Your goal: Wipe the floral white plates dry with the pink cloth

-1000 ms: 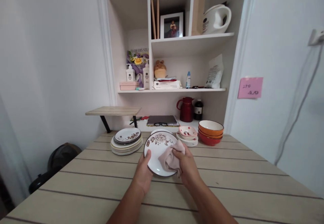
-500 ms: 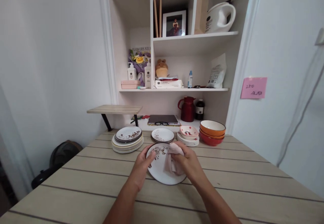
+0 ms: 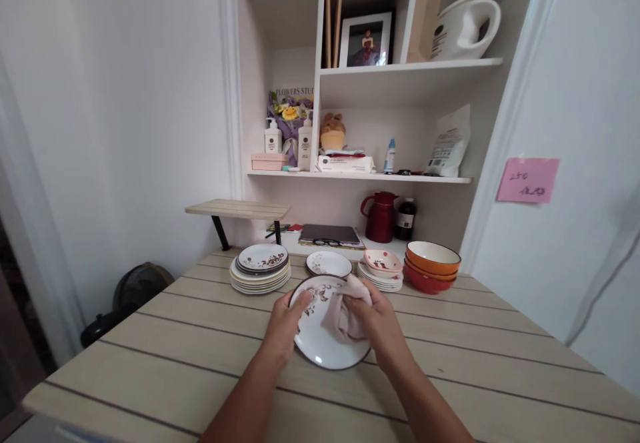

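A white plate (image 3: pixel 320 346) with a dark rim and brown floral pattern is held tilted above the table, facing me. My left hand (image 3: pixel 285 323) grips its left edge, thumb on the face and fingers behind. In my right hand (image 3: pixel 377 319) is a crumpled pale pink cloth (image 3: pixel 347 319), pressed against the right side of the plate. Just beyond it sits a short stack of matching plates (image 3: pixel 329 264). Another stack of plates (image 3: pixel 261 269) stands to the left.
Small plates (image 3: pixel 383 285) carry a pink-patterned bowl (image 3: pixel 384 263) at the back right, beside stacked orange and red bowls (image 3: pixel 433 266). A small raised shelf (image 3: pixel 237 209) stands back left. Behind are a laptop (image 3: pixel 330 235), a red jug (image 3: pixel 381 216) and a dark bottle (image 3: pixel 405 219).
The view has turned slightly, so the scene sits further right. The cloth looks more bunched up on the plate's right side. Both hands keep their hold.
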The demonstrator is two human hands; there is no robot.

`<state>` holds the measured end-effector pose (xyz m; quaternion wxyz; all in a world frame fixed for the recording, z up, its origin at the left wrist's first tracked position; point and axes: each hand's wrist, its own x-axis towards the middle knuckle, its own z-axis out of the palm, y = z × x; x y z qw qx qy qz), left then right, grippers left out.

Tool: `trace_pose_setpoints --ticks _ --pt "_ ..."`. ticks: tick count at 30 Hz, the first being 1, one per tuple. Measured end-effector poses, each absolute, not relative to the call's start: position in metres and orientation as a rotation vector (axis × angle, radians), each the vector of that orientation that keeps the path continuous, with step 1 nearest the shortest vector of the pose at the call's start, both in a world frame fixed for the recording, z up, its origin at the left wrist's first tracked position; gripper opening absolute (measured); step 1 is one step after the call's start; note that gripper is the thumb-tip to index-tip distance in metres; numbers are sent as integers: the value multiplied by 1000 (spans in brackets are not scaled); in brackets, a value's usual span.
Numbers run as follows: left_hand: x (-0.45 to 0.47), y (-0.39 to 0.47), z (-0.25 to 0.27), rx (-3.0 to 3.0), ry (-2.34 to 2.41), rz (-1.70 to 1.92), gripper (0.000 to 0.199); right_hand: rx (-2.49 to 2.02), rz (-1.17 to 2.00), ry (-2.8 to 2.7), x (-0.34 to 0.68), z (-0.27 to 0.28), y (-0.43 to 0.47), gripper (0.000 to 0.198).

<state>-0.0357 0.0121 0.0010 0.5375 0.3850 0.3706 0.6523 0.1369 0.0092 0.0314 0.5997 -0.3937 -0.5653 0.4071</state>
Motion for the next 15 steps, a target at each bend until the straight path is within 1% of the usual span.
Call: trace_pose_setpoints --ticks 4,8,15 --pt "-32 18 -7 772 868 1615 50 -867 1093 -1078 128 22 14 45" --pt "-30 23 -15 602 826 1651 46 -825 1194 -902 116 10 17 53" --pt "-30 29 -23 457 817 1689 36 -804 1254 -814 100 -2 14 47"
